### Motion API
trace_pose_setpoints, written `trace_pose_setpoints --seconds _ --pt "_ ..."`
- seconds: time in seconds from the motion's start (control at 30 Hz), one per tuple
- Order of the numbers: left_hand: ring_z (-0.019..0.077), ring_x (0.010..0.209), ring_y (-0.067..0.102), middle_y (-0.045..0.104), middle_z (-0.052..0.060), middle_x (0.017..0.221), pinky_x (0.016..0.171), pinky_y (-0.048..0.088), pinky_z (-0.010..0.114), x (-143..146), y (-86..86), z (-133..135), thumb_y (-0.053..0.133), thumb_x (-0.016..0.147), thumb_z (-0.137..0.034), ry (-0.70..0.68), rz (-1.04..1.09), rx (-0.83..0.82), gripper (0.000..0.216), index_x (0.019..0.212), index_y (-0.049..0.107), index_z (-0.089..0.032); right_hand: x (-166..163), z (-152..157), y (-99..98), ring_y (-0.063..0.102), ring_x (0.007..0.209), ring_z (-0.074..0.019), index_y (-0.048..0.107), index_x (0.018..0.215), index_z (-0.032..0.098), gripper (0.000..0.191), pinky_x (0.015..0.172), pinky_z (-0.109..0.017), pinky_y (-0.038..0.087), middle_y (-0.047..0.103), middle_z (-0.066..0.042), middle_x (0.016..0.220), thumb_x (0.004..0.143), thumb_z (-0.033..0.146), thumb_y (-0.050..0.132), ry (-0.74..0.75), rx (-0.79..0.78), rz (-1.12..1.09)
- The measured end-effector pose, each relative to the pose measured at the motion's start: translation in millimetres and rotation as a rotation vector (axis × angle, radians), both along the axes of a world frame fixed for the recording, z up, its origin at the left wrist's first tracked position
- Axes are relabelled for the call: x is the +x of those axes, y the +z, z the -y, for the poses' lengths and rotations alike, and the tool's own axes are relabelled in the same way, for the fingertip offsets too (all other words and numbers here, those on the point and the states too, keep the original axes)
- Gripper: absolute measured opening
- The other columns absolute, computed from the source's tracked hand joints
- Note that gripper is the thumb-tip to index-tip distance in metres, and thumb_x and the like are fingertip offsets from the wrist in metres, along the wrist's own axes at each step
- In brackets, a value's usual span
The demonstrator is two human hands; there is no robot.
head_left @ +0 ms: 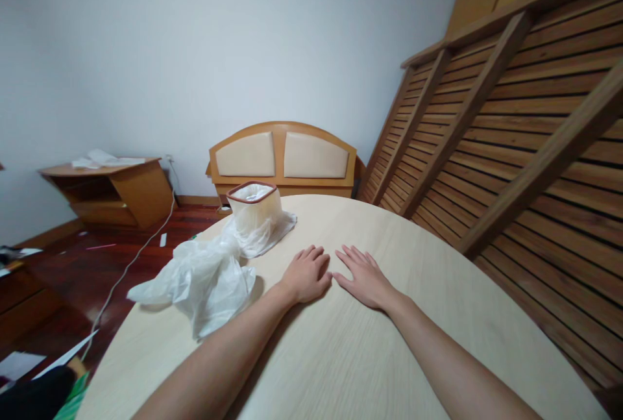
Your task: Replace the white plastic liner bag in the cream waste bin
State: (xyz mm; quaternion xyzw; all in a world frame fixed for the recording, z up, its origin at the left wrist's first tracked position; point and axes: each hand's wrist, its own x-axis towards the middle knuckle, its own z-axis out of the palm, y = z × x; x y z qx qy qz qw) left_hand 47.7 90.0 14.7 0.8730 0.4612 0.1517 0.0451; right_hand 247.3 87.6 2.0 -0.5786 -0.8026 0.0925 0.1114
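A white plastic bag [207, 277] lies in a crumpled heap on the round table [335, 355], over on the left side. Just behind it stands a small bin [254, 209] with a brown rim, and white plastic is bunched around its foot. I see the left hand [307, 274] and the right hand [363, 276] side by side on the tabletop, both letting go of everything, palms down. Their thumbs almost meet; I can't tell if they touch. It looks to me like a resting step, with nothing picked up. To get the bag, the left hand would need to lift, go left and pinch the thin plastic softly. Farther off is a padded headboard [282, 154], and a big slatted wood panel [487, 115] leans on the right.
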Motion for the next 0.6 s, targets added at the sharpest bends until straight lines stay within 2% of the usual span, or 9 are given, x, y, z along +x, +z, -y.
trace_pose_setpoints --seconds 0.1,0.23,0.37,0.47,0.6 --pt "0.0357 0.145 0.041 0.05 0.018 0.152 0.118 0.036 0.051 -5 15.2 -2 0.055 0.093 -0.04 0.061 0.0 0.055 0.049 0.135 0.058 -0.013 0 0 -0.3 0.02 0.154 -0.029 0.042 0.154 0.021 0.068 0.124 -0.052 0.012 0.029 -0.009 0.166 0.096 0.057 0.044 -0.004 0.0 -0.004" --pt "0.0365 0.147 0.037 0.044 0.022 0.155 0.12 0.033 0.05 -22 46.3 -13 0.052 0.095 -0.038 0.183 0.021 0.147 0.051 0.137 0.056 -0.008 1 0 0.2 0.02 0.154 -0.0288 0.043 0.154 0.02 0.068 0.124 -0.052 0.011 0.03 -0.009 0.165 0.095 0.056 0.044 -0.007 -0.001 -0.006" --pt "0.0353 0.145 0.04 0.046 0.02 0.154 0.119 0.035 0.048 -50 72.4 -25 0.054 0.094 -0.037 0.368 0.044 0.333 0.049 0.135 0.057 -0.01 0 1 2.1 0.02 0.154 -0.0291 0.042 0.154 0.02 0.068 0.124 -0.052 0.011 0.029 -0.009 0.166 0.095 0.055 0.044 -0.009 -0.016 -0.007" --pt "0.037 0.146 0.037 0.045 0.019 0.154 0.119 0.034 0.05 -71 78.4 -34 0.054 0.094 -0.035 0.48 0.073 0.429 0.05 0.137 0.055 -0.01 0 2 3.6 0.02 0.154 -0.0294 0.043 0.153 0.019 0.068 0.124 -0.051 0.01 0.029 -0.01 0.166 0.095 0.053 0.044 -0.011 -0.024 -0.013" --pt "0.0428 0.147 0.033 0.043 0.023 0.154 0.118 0.033 0.056 -90 70.8 -44 0.054 0.091 -0.031 0.596 0.104 0.521 0.058 0.144 0.047 -0.007 1 3 5.1 0.019 0.155 -0.0293 0.042 0.154 0.018 0.068 0.124 -0.051 0.01 0.029 -0.01 0.166 0.095 0.054 0.044 -0.004 -0.021 -0.028"
